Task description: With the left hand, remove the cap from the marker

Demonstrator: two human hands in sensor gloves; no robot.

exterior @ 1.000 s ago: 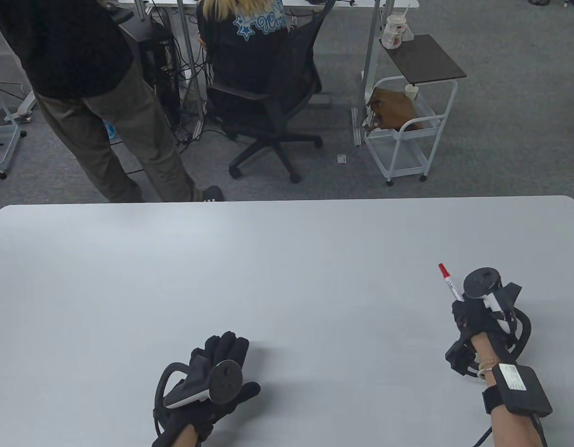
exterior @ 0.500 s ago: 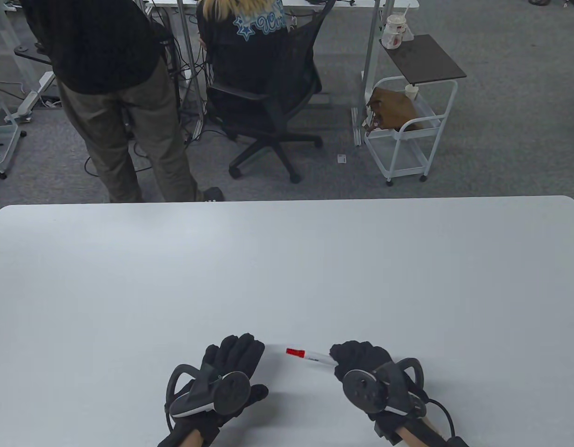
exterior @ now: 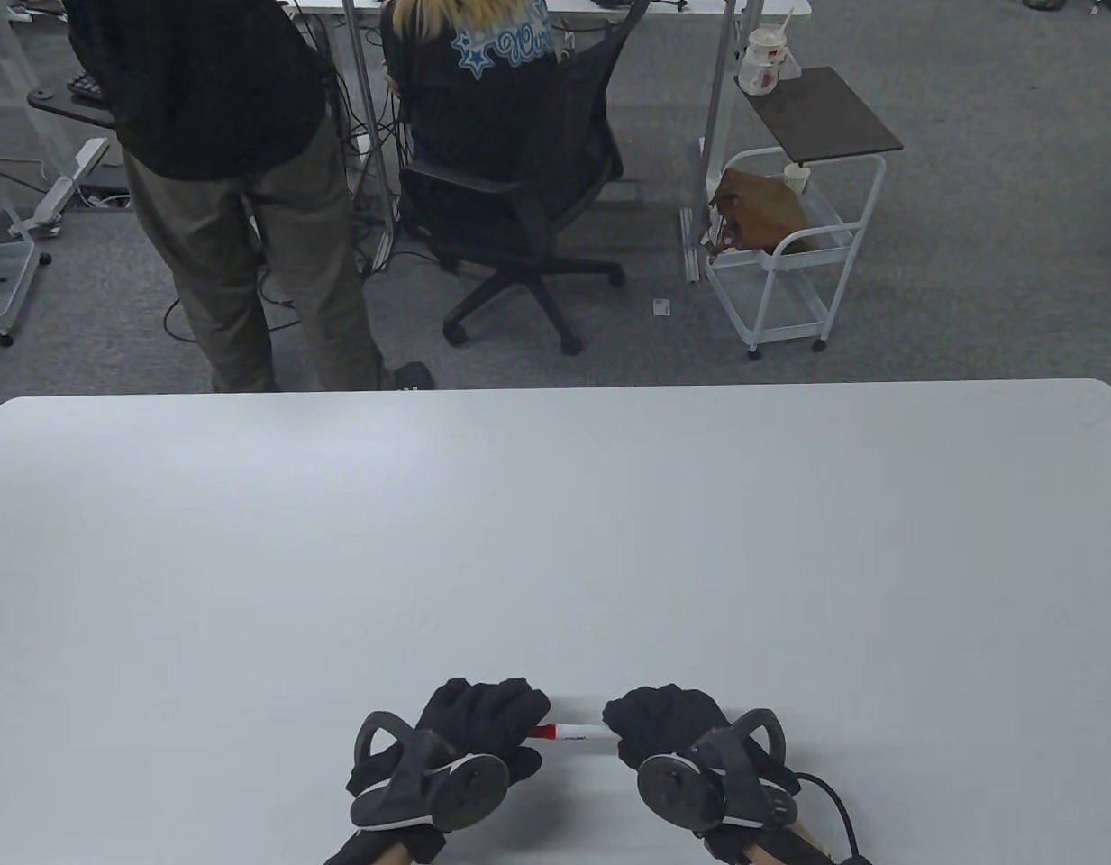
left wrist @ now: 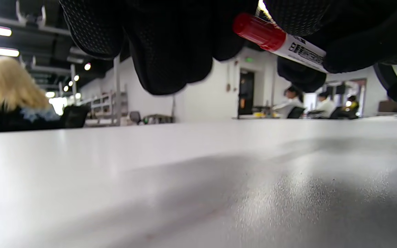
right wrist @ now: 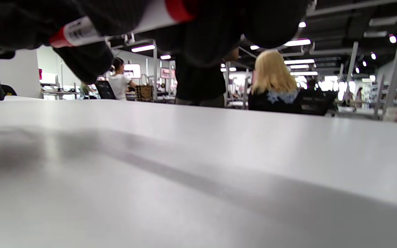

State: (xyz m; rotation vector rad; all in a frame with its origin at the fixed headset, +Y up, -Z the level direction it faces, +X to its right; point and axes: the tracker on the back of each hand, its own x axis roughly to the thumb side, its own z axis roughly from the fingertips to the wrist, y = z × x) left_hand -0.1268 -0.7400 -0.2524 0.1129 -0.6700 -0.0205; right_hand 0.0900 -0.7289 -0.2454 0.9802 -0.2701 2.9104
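A white marker (exterior: 580, 731) with a red cap (exterior: 544, 732) is held level just above the table's near edge, between my two hands. My right hand (exterior: 663, 721) grips the barrel, cap pointing left. My left hand (exterior: 487, 716) has its fingers curled over the cap's end, hiding most of it. In the left wrist view the cap (left wrist: 258, 32) lies against my left fingers (left wrist: 171, 51), with the printed barrel (left wrist: 305, 51) running into the right hand. I cannot tell if the left hand's grip is closed. The cap sits on the marker.
The white table (exterior: 555, 541) stretches ahead of the hands. Beyond its far edge a person (exterior: 240, 189) stands, another sits in an office chair (exterior: 519, 180), and a white cart (exterior: 789, 243) stands on the carpet.
My right hand brought the marker from the right side to the bottom centre and turned it cap-left. My left hand moved right, and its fingers now cover the cap.
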